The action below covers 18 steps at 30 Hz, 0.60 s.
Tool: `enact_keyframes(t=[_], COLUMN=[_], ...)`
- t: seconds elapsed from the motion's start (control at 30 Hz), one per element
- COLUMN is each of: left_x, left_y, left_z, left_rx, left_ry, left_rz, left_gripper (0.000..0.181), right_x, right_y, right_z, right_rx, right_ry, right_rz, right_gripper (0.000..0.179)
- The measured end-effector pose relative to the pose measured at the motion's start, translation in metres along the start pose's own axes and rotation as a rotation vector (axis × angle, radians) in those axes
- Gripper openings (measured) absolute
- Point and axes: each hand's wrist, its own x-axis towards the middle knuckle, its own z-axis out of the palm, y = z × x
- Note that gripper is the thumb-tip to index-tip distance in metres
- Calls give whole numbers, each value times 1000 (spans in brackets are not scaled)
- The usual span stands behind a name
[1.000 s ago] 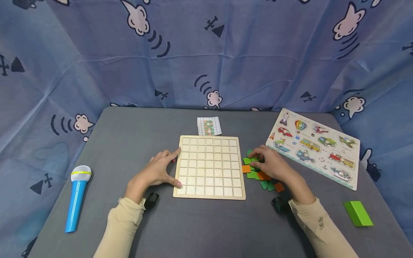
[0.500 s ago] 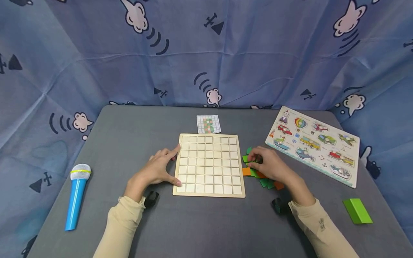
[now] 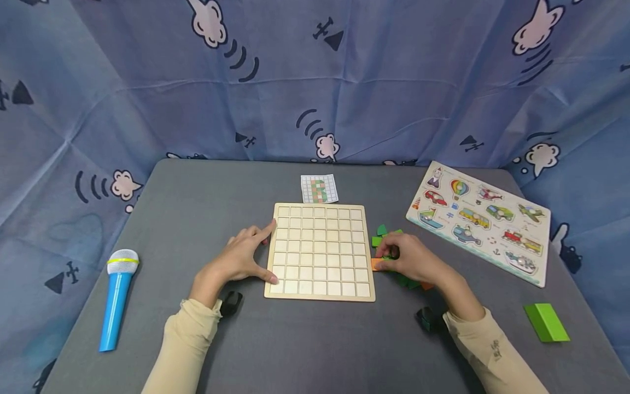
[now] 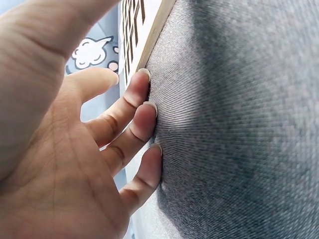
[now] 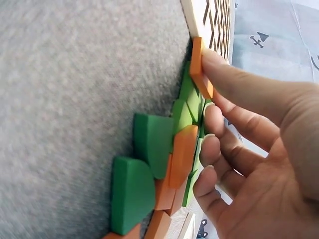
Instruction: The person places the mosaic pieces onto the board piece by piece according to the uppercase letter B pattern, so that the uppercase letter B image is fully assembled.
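Observation:
A wooden grid board (image 3: 320, 251) lies flat in the head view. My left hand (image 3: 236, 257) rests at its left side, thumb on the near left corner and index fingertip by the edge higher up. In the left wrist view its other fingertips (image 4: 144, 119) touch the grey cloth beside the board. Right of the board, my right hand (image 3: 410, 253) pinches an orange square tile (image 5: 198, 69) between thumb and index finger, close to the board's edge. Below it lies a pile of tiles: light green, orange, and dark green tiles (image 5: 152, 142) with a rounded side. The hand covers part of the pile.
A small pattern card (image 3: 319, 189) lies behind the board. A vehicle picture puzzle (image 3: 482, 224) sits at the back right, a green block (image 3: 546, 323) at the near right. On the left lies a blue toy microphone (image 3: 118, 301). A printed curtain (image 3: 275, 65) hangs behind the table.
My right hand has moved slightly towards the near side over the tile pile and now has the orange tile by the board's edge. The left hand stays in place.

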Motion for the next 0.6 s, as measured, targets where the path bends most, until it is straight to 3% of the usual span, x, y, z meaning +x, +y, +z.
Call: enact_keyframes(t=[0.23,0.6], left_x=[2,3], left_y=[-1,0], left_z=[1,1], left_rx=[23,37], left_ry=[-9,-10], left_rz=[-1,-19], left_gripper=[132,129], right_x=[3,30], right_y=[-4,-25], right_z=[-5,13], right_rx=[65,134], right_ry=[-24,134], right_rz=[7,22], right_gripper=[15,4])
